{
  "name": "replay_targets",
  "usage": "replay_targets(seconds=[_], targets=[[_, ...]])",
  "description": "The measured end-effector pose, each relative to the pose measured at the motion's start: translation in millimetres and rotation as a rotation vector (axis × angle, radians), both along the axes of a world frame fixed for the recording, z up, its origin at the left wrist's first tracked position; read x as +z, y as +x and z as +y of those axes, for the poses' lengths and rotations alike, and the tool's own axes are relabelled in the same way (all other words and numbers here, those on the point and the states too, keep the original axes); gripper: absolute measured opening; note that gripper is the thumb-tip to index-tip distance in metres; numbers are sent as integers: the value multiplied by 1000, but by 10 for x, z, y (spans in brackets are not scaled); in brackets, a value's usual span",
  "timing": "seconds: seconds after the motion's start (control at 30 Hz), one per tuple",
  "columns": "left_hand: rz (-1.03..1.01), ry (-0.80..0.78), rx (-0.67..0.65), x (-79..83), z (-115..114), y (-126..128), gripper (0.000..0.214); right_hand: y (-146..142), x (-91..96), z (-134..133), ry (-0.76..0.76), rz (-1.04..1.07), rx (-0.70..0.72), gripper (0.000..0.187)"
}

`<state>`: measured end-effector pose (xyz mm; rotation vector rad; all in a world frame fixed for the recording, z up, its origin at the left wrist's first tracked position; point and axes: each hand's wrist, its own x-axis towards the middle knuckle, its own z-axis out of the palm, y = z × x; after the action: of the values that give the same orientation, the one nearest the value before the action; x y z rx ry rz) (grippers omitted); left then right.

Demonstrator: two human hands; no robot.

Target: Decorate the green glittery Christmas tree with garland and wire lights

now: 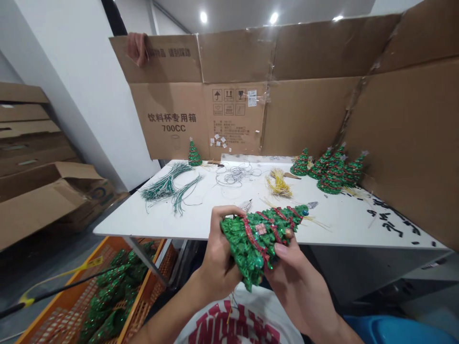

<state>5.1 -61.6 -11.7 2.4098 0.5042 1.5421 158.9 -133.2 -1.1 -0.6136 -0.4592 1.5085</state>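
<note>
A green tinsel-like Christmas tree ornament (256, 239) with red garland and a blue bead near its tip lies tilted across my hands, tip pointing right. My left hand (218, 248) wraps its lower left side, and my right hand (290, 282) pinches it from below, thumb on the green surface. A small metal tool tip (245, 205) shows just behind my left fingers, mostly hidden. Several finished green trees (332, 172) stand at the table's far right, and one more (194, 154) stands at the far left.
The white table (125, 222) holds bundles of green wire (168, 185), silver wire (236, 174) and yellow wire (278, 185), plus black scraps (390, 220). Cardboard sheets (233, 95) wall its back and right. An orange crate (96, 296) of green trees sits low at left.
</note>
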Motion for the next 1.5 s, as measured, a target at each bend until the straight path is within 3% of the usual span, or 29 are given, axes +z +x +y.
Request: replay_targets(seconds=[0.47,0.67,0.9,1.13,1.33,1.5], targets=[[29,15,-37,-34,56,45,18,108,-109,128,-33,-72,67,62],[31,13,-3,-39,43,48,16,55,-12,119,-108,-10,17,67],[43,20,-8,-32,41,46,17,52,33,124,-139,-37,2,57],[70,38,-47,-21,49,55,29,61,47,129,-175,-1,6,68],[44,-31,-64,-52,68,61,21,84,-31,118,-140,2,-34,69],[-5,-1,-69,-91,100,66,11,61,-61,73,-41,0,-61,63]])
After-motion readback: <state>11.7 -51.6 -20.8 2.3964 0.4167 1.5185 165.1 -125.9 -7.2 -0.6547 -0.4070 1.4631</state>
